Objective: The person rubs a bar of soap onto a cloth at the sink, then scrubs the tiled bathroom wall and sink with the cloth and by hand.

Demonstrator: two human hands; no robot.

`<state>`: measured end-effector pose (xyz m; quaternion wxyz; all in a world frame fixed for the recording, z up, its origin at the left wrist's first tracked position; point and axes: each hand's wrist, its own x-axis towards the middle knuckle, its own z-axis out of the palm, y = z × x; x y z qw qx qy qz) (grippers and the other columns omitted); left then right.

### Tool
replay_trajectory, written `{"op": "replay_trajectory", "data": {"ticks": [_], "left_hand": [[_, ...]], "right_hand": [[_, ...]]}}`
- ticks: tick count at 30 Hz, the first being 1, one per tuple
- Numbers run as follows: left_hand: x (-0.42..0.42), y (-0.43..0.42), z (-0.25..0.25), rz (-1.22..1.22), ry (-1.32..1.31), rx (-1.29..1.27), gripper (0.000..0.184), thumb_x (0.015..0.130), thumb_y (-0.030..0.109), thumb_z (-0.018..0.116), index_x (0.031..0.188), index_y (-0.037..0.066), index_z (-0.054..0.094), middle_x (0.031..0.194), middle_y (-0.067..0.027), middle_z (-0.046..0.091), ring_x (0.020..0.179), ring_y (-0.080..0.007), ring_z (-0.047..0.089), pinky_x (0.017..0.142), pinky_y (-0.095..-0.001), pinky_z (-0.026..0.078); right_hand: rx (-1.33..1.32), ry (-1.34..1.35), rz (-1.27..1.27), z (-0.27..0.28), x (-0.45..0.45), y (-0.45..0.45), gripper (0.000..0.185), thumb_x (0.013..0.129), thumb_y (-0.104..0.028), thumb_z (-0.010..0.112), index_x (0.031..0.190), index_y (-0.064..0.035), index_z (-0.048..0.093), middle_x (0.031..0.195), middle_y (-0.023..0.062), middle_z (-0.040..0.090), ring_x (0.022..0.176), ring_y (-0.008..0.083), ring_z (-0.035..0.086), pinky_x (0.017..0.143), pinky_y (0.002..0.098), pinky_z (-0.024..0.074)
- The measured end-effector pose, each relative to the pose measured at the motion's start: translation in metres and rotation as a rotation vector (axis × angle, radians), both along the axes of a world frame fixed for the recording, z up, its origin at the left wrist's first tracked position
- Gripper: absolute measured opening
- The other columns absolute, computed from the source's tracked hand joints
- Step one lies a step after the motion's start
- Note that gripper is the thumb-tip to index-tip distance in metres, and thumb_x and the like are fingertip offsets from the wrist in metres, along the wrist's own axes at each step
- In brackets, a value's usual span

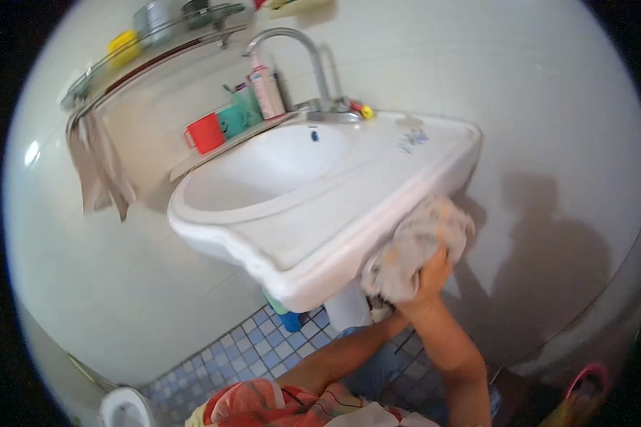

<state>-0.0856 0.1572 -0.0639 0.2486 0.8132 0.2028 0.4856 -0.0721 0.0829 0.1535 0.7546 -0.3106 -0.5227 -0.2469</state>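
Note:
My right hand (433,274) grips a bunched, pale patterned cloth (424,238) and presses it against the right outer side of the white washbasin (349,213). The thumb lies over the cloth; part of the fingers is hidden behind it. My left forearm (345,354) reaches across below the basin toward my right wrist. The left hand itself is hidden behind the right wrist and cloth, so its fingers do not show. A curved metal faucet (313,53) rises at the basin's back edge.
Along the back ledge stand a red mug (205,134), a teal mug (231,122) and a pink pump bottle (266,92). A wall rack (171,53) with a hanging towel (101,167) is at left. A white pedestal (347,307) meets the blue tiled floor (246,349).

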Motion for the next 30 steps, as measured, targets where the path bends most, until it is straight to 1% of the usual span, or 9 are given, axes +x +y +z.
{"op": "replay_trajectory", "data": {"ticks": [8,14,18,19,22,24,27,29,30], "left_hand": [[0.024,0.0,-0.025,0.263,-0.08,0.112,0.044,0.084,0.027,0.052,0.119,0.002,0.045,0.11,-0.0121,0.056,0.1,-0.0309,0.053,0.087,-0.0387,0.041],[0.035,0.011,-0.035,0.383,-0.037,0.168,0.045,0.085,0.027,0.051,0.122,0.003,0.043,0.114,-0.0124,0.054,0.103,-0.0324,0.052,0.088,-0.0406,0.04],[0.021,0.006,-0.005,0.05,-0.07,-0.335,0.029,0.086,0.021,0.049,0.107,0.001,0.052,0.105,-0.0218,0.054,0.099,-0.0349,0.052,0.087,-0.0418,0.039],[0.028,0.015,-0.019,0.197,-0.115,-0.1,0.028,0.086,0.022,0.048,0.105,0.0,0.051,0.1,-0.0201,0.055,0.095,-0.034,0.053,0.084,-0.0414,0.04],[0.027,0.006,-0.014,0.226,-0.116,-0.023,0.027,0.087,0.022,0.047,0.102,0.0,0.05,0.092,-0.0178,0.055,0.088,-0.0324,0.054,0.079,-0.0401,0.041],[0.016,0.007,0.0,0.098,-0.06,-0.168,0.026,0.087,0.022,0.046,0.1,0.0,0.05,0.088,-0.0172,0.055,0.086,-0.0317,0.054,0.077,-0.0391,0.041],[0.025,0.006,-0.017,-0.025,-0.235,-0.365,0.025,0.088,0.024,0.046,0.101,0.003,0.051,0.081,-0.0101,0.054,0.078,-0.0212,0.054,0.067,-0.033,0.043],[0.028,-0.003,-0.023,-0.225,-0.265,-0.564,0.026,0.089,0.026,0.046,0.101,0.004,0.052,0.079,-0.0075,0.055,0.076,-0.018,0.053,0.064,-0.0306,0.043],[0.027,-0.005,-0.02,-0.235,-0.198,-0.602,0.028,0.089,0.027,0.046,0.103,0.004,0.051,0.08,-0.0064,0.054,0.075,-0.0167,0.052,0.064,-0.0298,0.043]], "right_hand": [[-0.113,-0.907,0.024,0.088,-0.043,-0.056,0.027,0.067,-0.027,0.064,0.09,-0.0147,0.063,0.099,0.0076,0.058,0.094,0.028,0.053,0.087,0.0453,0.0386],[-0.27,-1.088,0.033,0.131,-0.027,-0.059,0.028,0.065,-0.029,0.062,0.089,-0.014,0.062,0.099,0.0082,0.06,0.093,0.0267,0.056,0.082,0.0454,0.0425],[-0.565,-0.092,0.138,0.078,0.063,-0.012,0.054,0.085,-0.042,0.042,0.109,0.0059,0.05,0.104,0.0168,0.055,0.099,0.0292,0.052,0.086,0.037,0.0392],[-0.441,0.11,0.223,0.067,0.091,0.012,0.042,0.085,-0.032,0.043,0.106,0.0032,0.052,0.102,0.0141,0.056,0.093,0.0218,0.052,0.079,0.0354,0.0417],[-0.544,-0.002,-0.002,0.043,0.19,0.047,0.044,0.086,-0.031,0.04,0.109,0.0049,0.05,0.105,0.0142,0.054,0.094,0.0245,0.051,0.082,0.034,0.0403],[-0.237,0.195,0.3,0.019,0.218,0.069,0.037,0.09,-0.026,0.037,0.111,0.0028,0.047,0.097,0.0126,0.053,0.093,0.0257,0.049,0.085,0.0356,0.0376],[-0.56,0.492,-0.412,-0.022,0.165,0.064,0.035,0.09,-0.024,0.04,0.113,0.0014,0.046,0.102,0.0116,0.051,0.095,0.0206,0.048,0.083,0.0327,0.0389],[-0.083,0.885,1.227,-0.025,0.075,0.038,0.04,0.089,-0.034,0.039,0.116,-0.0063,0.045,0.111,0.0086,0.052,0.101,0.0226,0.05,0.088,0.0345,0.0399],[-0.012,0.912,1.169,-0.018,0.053,0.022,0.04,0.089,-0.034,0.039,0.116,-0.0063,0.045,0.111,0.0086,0.052,0.101,0.0226,0.05,0.088,0.0345,0.0399]]}}
